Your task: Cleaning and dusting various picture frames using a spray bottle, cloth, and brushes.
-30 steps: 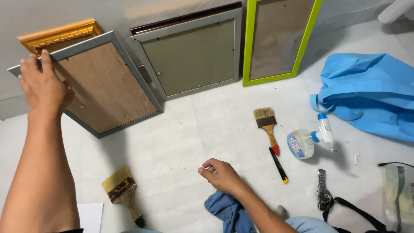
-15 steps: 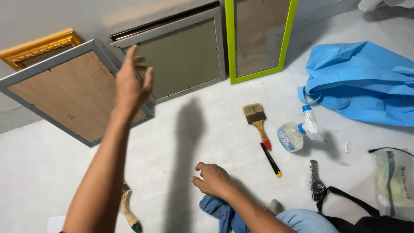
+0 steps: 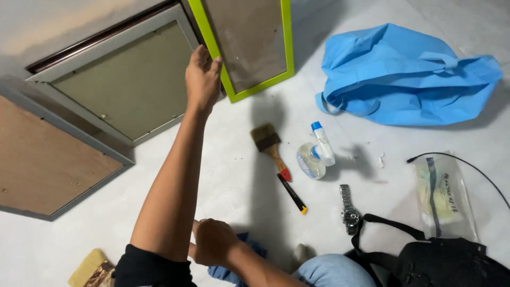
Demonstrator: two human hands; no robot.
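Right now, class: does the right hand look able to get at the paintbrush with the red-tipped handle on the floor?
Probably yes: the right hand rests low on a blue cloth, and only bare floor lies between it and the paintbrush.

The left hand (image 3: 203,78) is reaching up to the lime-green frame (image 3: 289,48), its fingers (image 3: 199,56) touching the frame's left edge beside the grey frame (image 3: 175,21) leaning on the wall. The right hand (image 3: 212,242) is resting low on a blue cloth (image 3: 255,247) on the floor (image 3: 223,170). A paintbrush (image 3: 270,144), a small bottle (image 3: 321,142) and a wristwatch (image 3: 348,207) are lying nearby.
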